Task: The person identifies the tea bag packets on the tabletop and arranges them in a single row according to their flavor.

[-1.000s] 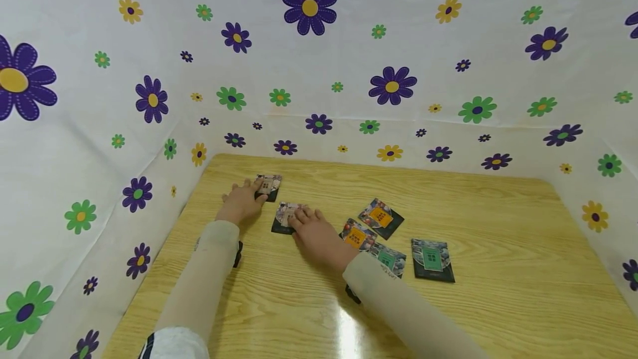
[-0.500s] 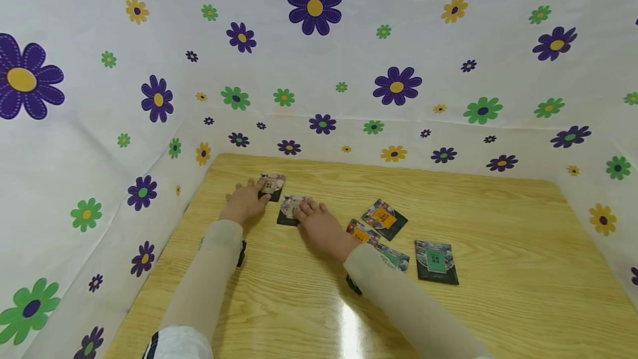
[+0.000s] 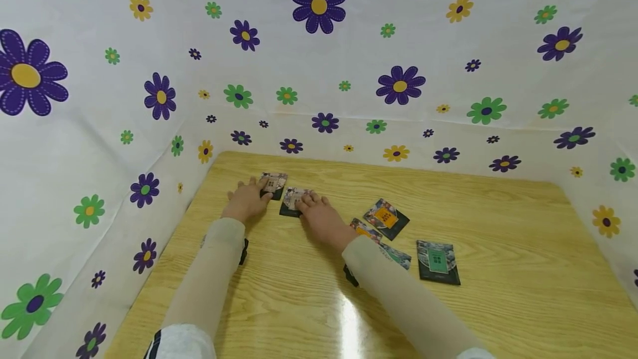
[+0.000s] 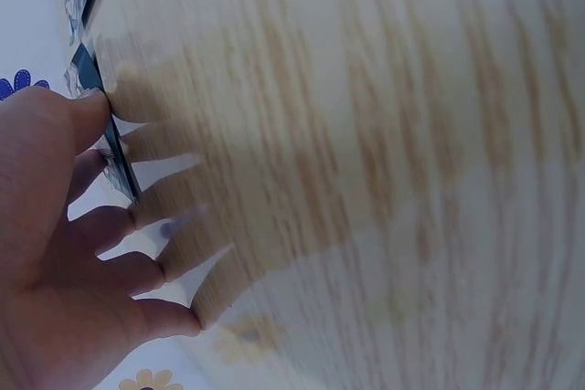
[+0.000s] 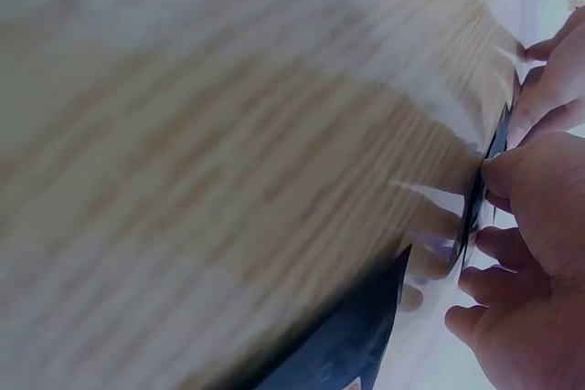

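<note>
A spread left hand (image 3: pixel 246 202) touches one packet (image 3: pixel 275 184), a relaxed right hand (image 3: pixel 325 221) a second packet (image 3: pixel 291 201), left of frame center.

We've got a free lane on the tabletop (image 3: pixel 289 287) betw. L sleeve (image 3: pixel 204 276) & R sleeve (image 3: pixel 399 292), plus wide room R of the rightmost green pkt (image 3: pixel 438 262). Blocking us: L hand (image 3: pixel 246 200) at far-L pkt (image 3: pixel 277 186), R hand (image 3: pixel 324 220) on next pkt (image 3: pixel 293 199); far orange pkt (image 3: pixel 386 218), near orange pkt (image 3: pixel 363 229) & half-hidden green pkt (image 3: pixel 397 257); flowered cloth (image 3: pixel 279 65) at back & sides.
</note>
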`<state>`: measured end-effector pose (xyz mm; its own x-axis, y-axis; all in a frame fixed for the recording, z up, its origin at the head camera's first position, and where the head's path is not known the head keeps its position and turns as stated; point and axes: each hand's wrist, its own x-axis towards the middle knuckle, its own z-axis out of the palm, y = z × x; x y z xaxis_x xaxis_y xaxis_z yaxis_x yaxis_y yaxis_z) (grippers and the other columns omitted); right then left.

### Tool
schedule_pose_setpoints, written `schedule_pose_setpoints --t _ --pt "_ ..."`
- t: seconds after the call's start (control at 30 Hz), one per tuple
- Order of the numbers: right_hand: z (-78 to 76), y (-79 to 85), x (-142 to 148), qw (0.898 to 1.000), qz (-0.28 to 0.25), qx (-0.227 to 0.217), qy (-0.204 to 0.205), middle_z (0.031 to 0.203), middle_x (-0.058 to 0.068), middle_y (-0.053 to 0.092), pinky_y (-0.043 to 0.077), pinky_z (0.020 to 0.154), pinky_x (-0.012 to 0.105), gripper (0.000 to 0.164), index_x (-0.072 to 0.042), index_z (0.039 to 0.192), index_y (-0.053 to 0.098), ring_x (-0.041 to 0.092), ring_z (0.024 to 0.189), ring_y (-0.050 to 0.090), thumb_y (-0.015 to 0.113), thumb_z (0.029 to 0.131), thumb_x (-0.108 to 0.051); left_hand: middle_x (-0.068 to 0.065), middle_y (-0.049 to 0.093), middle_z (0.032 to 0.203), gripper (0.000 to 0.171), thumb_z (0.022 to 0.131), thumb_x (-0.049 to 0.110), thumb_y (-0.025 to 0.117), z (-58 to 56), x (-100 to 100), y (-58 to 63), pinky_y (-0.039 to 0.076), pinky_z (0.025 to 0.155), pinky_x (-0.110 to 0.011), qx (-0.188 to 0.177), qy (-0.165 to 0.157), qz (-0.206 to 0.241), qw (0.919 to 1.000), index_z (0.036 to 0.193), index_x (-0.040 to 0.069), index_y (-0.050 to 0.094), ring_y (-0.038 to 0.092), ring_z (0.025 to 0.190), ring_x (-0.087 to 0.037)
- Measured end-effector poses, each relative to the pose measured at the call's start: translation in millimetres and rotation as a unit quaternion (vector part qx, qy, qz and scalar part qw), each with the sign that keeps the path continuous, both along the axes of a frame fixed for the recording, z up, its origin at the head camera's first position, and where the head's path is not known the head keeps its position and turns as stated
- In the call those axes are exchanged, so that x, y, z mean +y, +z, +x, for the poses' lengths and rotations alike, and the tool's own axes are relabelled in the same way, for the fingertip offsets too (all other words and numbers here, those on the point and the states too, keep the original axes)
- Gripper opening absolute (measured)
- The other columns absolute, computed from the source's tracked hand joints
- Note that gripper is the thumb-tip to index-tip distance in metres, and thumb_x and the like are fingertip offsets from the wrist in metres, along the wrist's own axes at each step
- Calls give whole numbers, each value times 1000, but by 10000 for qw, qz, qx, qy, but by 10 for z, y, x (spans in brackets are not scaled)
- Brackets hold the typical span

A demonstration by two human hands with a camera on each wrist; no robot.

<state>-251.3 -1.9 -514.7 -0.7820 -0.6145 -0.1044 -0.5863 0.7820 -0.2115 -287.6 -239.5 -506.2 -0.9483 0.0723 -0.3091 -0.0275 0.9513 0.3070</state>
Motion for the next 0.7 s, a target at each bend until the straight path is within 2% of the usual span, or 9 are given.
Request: schedule_pose_setpoints --t 0.2,0.7 --pt "-51 38 -20 9999 -72 94 40 167 15 42 31 129 58 44 -10 157 50 39 160 31 45 115 -22 -24 8 175 65 114 43 39 25 -7 16 9 120 -83 57 -4 17 10000 171 23 17 5 157 -61" --pt "-207 45 -57 9998 -157 -50 -123 164 15 44 31 129 58 44 -9 157 49 39 160 30 45 115 -20 -24 8 176 64 114 43 39 62 17 43 10 121 -82 130 1 -43 9999 171 23 17 6 158 -60"
